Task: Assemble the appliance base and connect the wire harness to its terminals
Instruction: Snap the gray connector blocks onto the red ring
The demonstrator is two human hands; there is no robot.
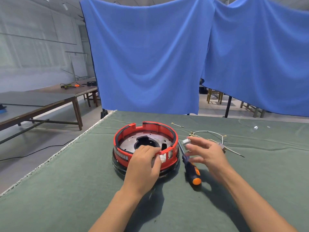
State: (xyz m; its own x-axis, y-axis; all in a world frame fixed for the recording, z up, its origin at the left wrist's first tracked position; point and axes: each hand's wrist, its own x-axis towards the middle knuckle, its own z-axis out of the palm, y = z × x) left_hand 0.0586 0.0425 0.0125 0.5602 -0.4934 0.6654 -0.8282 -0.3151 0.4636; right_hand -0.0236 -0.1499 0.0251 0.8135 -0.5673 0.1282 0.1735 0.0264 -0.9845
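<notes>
Nearest me, the green cloth of the worktop (66,190) lies bare between my forearms and the near edge, with open room to my left as far as the frayed white hem that marks the left edge.

My left hand (143,166) rests on the near rim of the red appliance base (145,143), its fingers (154,157) curled over the rim and pinching something small and brassy there; I cannot tell what it is. The base sits at the middle of the worktop, its round wall notched at the far side, a grey metal plate with a dark central opening inside.

Just right of the base lies a screwdriver (191,168), orange-and-dark handle toward me, shaft pointing away.

My right hand (207,154) hovers above it, motion-blurred, fingertips gripping a small pale grey part (186,142).

Beyond that hand the wire harness (209,135) sprawls on the cloth, apart from the base. A short loose wire (177,125) lies farther back.

The far edge meets hanging blue cloths (147,56).
</notes>
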